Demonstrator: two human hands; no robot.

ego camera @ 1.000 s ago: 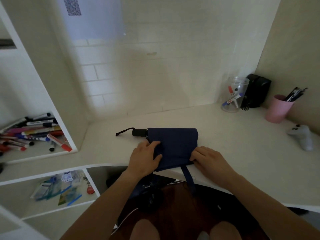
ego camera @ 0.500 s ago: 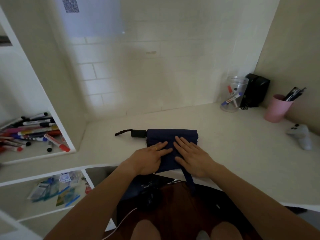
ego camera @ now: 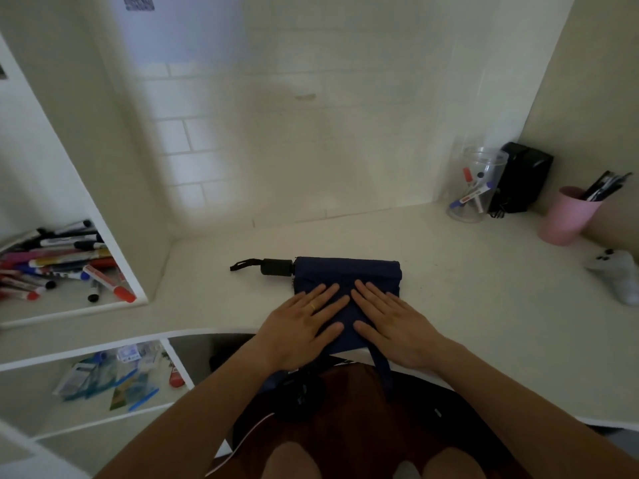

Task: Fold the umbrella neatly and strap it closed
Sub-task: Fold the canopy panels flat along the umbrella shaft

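Hands, left (ego camera: 300, 326) and right (ego camera: 394, 323), press straight-fingered on the umbrella (ego camera: 345, 274), strap (ego camera: 382, 371) seemingly loose.

Dim, soft indoor light with a cool, bluish patch on the tiled wall (ego camera: 193, 140) at upper left, fading to murky shade toward the right. Wide-angle distortion bends the shelf (ego camera: 114, 188) edges, and the whole frame is slightly soft and grainy.

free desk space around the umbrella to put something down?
Bare desk between umbrella and game controller; also behind the umbrella toward the tiled wall. Crowded: right back corner, with clear jar and pink cup.
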